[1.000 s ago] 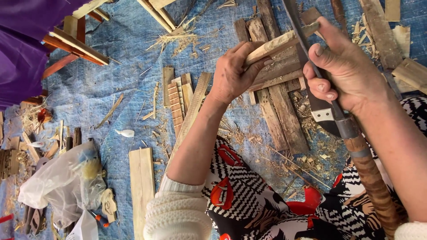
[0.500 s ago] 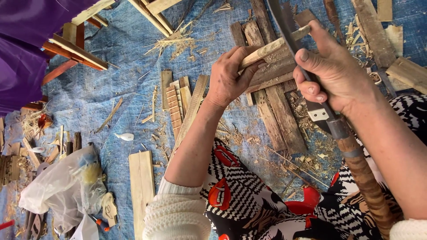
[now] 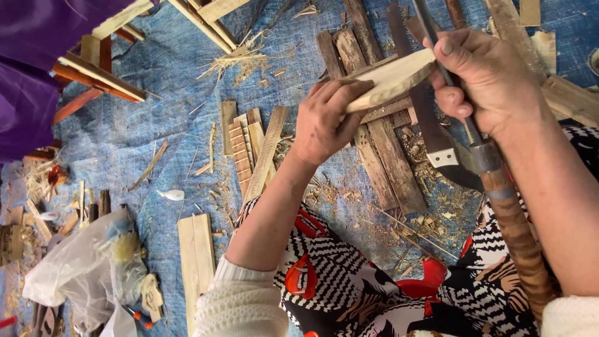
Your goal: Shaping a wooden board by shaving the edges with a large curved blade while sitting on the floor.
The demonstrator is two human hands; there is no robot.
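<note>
My left hand (image 3: 327,118) grips one end of a pale wooden piece (image 3: 393,78), held flat above the floor. My right hand (image 3: 486,81) is closed around a long dark blade (image 3: 437,134) near its top, the blade resting against the far end of the wooden piece. The knife's long wrapped brown handle (image 3: 518,237) runs down along my right forearm. Below the hands lie dark weathered planks (image 3: 387,156) on a blue tarp (image 3: 156,125).
Short light slats (image 3: 249,140) and a pale board (image 3: 196,262) lie left of my arm. A crumpled clear plastic bag (image 3: 81,268) sits at lower left. Wood frames (image 3: 100,75) and purple cloth (image 3: 31,75) fill the upper left. Shavings litter the tarp.
Both hands and the wooden piece sit slightly lower in view than before. The right hand has slid along the blade against the wood's end.
</note>
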